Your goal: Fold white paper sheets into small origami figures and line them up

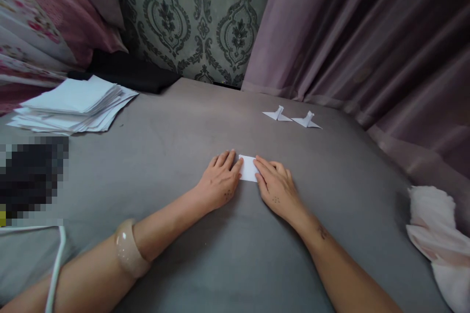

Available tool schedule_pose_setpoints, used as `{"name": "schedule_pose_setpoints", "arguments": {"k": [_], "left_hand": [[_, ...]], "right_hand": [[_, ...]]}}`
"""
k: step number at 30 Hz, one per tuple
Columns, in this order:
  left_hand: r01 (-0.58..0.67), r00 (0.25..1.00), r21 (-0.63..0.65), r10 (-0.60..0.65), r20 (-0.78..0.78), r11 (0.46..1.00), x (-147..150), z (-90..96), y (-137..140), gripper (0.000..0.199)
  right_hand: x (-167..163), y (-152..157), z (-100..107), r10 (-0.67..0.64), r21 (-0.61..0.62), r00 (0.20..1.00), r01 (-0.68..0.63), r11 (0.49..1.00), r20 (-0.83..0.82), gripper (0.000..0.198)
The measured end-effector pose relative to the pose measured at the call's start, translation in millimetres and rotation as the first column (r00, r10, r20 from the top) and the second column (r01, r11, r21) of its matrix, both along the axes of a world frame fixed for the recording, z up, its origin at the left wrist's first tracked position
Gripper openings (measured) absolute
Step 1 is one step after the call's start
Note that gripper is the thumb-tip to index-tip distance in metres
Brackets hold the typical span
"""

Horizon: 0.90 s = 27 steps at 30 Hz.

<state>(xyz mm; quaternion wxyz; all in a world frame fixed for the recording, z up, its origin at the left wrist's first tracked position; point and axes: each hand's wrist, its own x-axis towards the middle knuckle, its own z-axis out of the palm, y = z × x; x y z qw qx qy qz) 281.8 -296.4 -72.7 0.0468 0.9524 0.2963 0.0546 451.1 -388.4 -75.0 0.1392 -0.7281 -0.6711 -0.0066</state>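
A small white rectangle of folded paper (248,168) lies on the grey sheet between my two hands. My left hand (219,180) holds its left edge with thumb and index finger, the other fingers stretched out on the sheet. At the right edge, my right hand (277,183) has its thumb and index finger on the paper, with the other fingers bent behind. The fingertips cover the paper's side edges. Farther off to the right stand two folded white paper figures with pointed wings, a left one (278,114) and a right one (307,120), side by side.
A stack of white paper (73,102) lies at the far left, near a black cloth (135,72). A white cable (58,259) runs by my left forearm. Pale pink fabric (435,234) lies at the right. Purple curtains (312,29) hang along the back right edge.
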Motion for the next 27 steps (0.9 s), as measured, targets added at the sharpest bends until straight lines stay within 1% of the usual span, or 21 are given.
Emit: {"name": "schedule_pose_setpoints", "arguments": {"k": [9,11,13,15,16,18,19,21,22,24,27], "left_hand": [[-0.042,0.996,-0.005,0.043,0.074,0.999,1.2,-0.2,6.1,0.055],[-0.035,0.995,0.012,0.034,0.098,0.999,0.0,-1.8,5.6,0.054],[0.003,0.989,0.045,-0.010,0.150,0.999,-2.6,-2.1,5.6,0.051],[0.113,0.972,0.075,-0.126,0.198,0.991,-5.4,-1.0,6.8,0.042],[0.190,0.957,0.073,-0.201,0.209,0.979,-6.4,-0.1,7.8,0.037],[0.321,0.923,0.028,-0.319,0.217,0.947,-7.2,1.6,10.3,0.031],[0.355,0.912,-0.006,-0.345,0.222,0.935,-7.1,2.3,11.5,0.031],[0.359,0.910,-0.057,-0.335,0.246,0.932,-6.1,3.6,13.4,0.032],[0.350,0.912,-0.064,-0.324,0.252,0.935,-5.4,4.3,14.0,0.032],[0.349,0.916,-0.039,-0.332,0.224,0.936,-4.5,6.3,14.5,0.033],[0.375,0.921,0.056,-0.379,0.089,0.925,-4.7,10.3,15.1,0.032]], "right_hand": [[-0.7,0.7,-0.3,0.003,0.005,1.000,-0.003,1.000,-0.015,0.040],[0.1,0.9,-1.1,-0.007,0.008,0.998,0.008,1.000,-0.070,0.041],[2.9,1.7,-4.1,-0.053,0.031,0.980,0.060,0.998,-0.191,0.045],[7.8,3.2,-9.1,-0.098,0.079,0.921,0.138,0.987,-0.377,0.050],[10.8,4.3,-11.8,-0.097,0.111,0.872,0.170,0.979,-0.480,0.050],[16.3,6.3,-15.8,-0.045,0.175,0.756,0.209,0.962,-0.653,0.046],[18.6,7.1,-16.9,-0.024,0.192,0.705,0.226,0.955,-0.709,0.044],[21.5,8.1,-16.9,-0.008,0.211,0.638,0.267,0.940,-0.770,0.039],[22.3,8.3,-16.3,-0.010,0.212,0.617,0.285,0.935,-0.787,0.038],[22.6,8.4,-15.3,-0.018,0.210,0.596,0.311,0.927,-0.803,0.036],[21.7,7.4,-15.6,-0.013,0.224,0.605,0.314,0.923,-0.796,0.035]]}}
